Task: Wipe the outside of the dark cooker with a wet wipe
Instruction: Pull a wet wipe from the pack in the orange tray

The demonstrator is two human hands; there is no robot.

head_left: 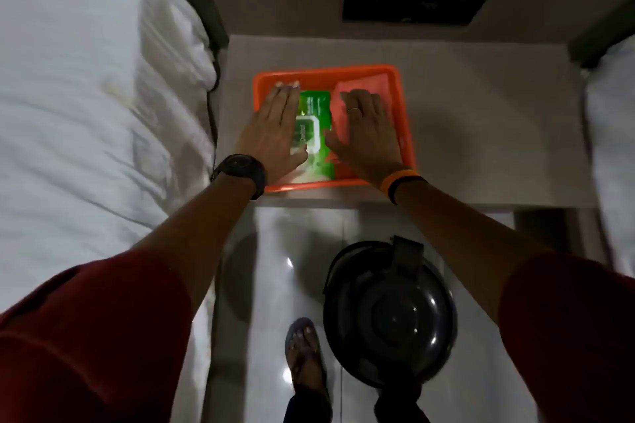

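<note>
The dark round cooker (390, 314) stands on the pale floor below the table, lid on, handle toward the table. A green pack of wet wipes (314, 113) with a white flip lid lies in an orange tray (326, 74) on the small table. My left hand (275, 134) hovers flat over the pack's left side, fingers together and stretched out, holding nothing. Over the tray's right half, my right hand (366, 134) lies flat above an orange cloth (360, 84), also holding nothing. The two hands flank the pack.
A bed with white bedding (96, 106) fills the left. Another white bed edge (611, 148) is at the right. The grey table (481, 120) holds the tray. My sandalled foot (304, 350) stands on the glossy floor beside the cooker. A dark panel (417, 2) is on the wall.
</note>
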